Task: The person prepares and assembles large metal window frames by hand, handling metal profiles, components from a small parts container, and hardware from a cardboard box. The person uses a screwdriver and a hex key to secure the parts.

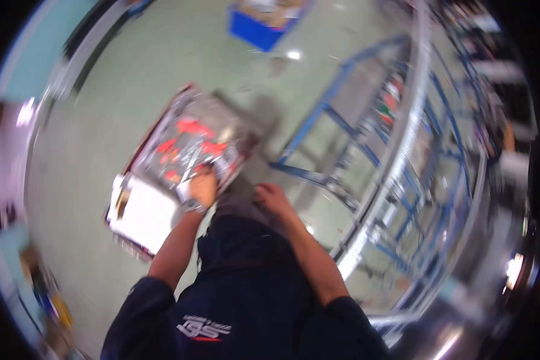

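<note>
My left hand (203,189) reaches down into a shallow tool tray (237,129) on a low cart. Motion blur smears its fingers, and I cannot tell what they hold. Close around them lie several red-handled tools (195,127), and a long silvery tool (192,161) is right at the fingertips. A watch or bracelet (193,205) circles the left wrist. My right hand (272,199) hovers beside my right thigh, loosely bent, with nothing visible in it.
A white flat surface (147,210) forms the near left end of the cart. Blue metal frames (315,129) and a long silvery rail (411,132) stand to the right. A blue bin (252,30) with contents sits on the green floor (144,66) ahead.
</note>
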Available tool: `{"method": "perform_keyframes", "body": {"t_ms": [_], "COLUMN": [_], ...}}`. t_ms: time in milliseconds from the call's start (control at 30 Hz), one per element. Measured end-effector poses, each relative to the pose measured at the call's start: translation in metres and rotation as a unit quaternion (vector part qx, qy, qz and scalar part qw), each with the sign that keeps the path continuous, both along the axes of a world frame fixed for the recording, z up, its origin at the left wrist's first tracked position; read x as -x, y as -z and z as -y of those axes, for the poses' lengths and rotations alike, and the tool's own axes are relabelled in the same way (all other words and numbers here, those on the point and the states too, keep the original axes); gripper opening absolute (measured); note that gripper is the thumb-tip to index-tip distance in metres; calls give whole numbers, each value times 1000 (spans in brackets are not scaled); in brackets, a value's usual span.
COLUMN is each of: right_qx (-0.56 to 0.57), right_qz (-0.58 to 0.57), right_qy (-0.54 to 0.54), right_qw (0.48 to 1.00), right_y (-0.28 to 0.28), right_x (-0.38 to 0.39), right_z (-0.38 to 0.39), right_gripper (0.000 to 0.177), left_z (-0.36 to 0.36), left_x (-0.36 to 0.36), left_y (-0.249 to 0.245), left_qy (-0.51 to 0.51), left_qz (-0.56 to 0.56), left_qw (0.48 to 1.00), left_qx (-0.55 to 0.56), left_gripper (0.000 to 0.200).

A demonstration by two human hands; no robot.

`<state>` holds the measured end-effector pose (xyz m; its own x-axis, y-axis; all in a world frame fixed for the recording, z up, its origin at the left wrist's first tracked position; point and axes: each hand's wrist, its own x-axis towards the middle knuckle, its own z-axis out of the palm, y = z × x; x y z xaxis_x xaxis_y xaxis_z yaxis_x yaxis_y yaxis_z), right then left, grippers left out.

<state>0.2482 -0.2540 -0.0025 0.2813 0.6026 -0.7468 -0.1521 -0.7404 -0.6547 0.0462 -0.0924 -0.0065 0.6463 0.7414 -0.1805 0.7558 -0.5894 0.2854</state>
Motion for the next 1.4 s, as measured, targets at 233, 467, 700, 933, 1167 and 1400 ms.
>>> {"method": "perform_keyframes", "body": {"t_ms": [233,467,700,933,1167,1400], "right_qx": [26,56,63,89,101,82], "right_qz": [-101,-125,-131,-135,-150,-100], "right_qy": [-42,-40,-34,-37,-72,-120], "right_qw": [994,990,989,986,981,984], "right_y": [-28,-26,-24,-17,-12,-24], "right_x": [25,46,59,59,48,27], "right_z": [-45,-108,-115,-121,-124,-118], "right_gripper": [45,40,41,41,41,44], "left_z": [13,5,-21,-19,-11,-66], "left_x": [2,8,8,18,39,29], "left_y": [-18,-19,-34,-14,20,5], "left_qy": [-78,-129,-130,-343,-355,-324], "left_qz": [66,138,119,91,47,119], "left_qw": [995,982,982,934,933,936], "left_qx": [5,27,65,-47,20,-62], "left_gripper": [19,28,45,61,44,23]}}
